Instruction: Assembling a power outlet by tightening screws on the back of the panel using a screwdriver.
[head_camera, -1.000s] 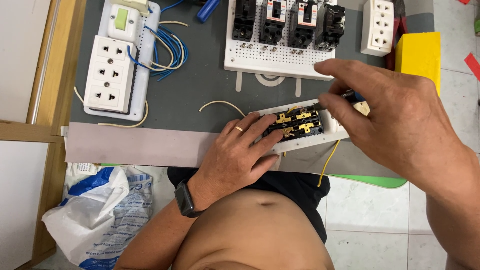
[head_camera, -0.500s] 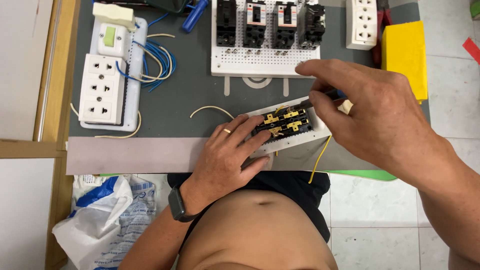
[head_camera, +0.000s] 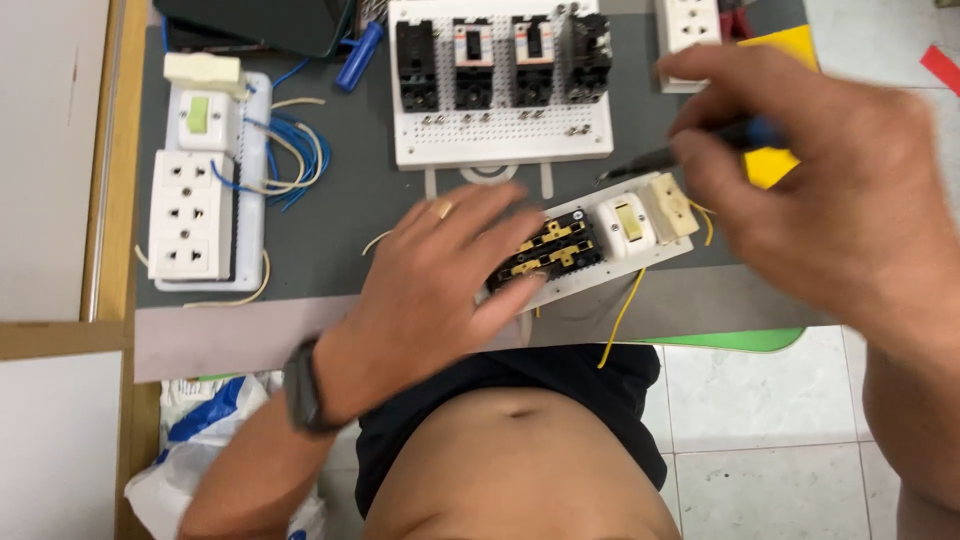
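Left hand (head_camera: 430, 290) flat, fingers spread, pressing the open socket assembly (head_camera: 590, 245) onto the grey counter (head_camera: 330, 230) near its front edge. Right hand (head_camera: 810, 190) clenched on a screwdriver (head_camera: 655, 158), tip just above the assembly.

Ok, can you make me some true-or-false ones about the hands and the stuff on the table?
1. The left hand presses flat on the white plate with the black and brass parts. True.
2. The right hand holds a hammer. False: it holds a slim tool with a dark shaft, likely a screwdriver.
3. A yellow wire hangs off the table's near edge. True.
4. The left wrist is bare. False: it wears a dark watch.
5. The white socket strip lies at the left of the grey table, with blue wires beside it. True.
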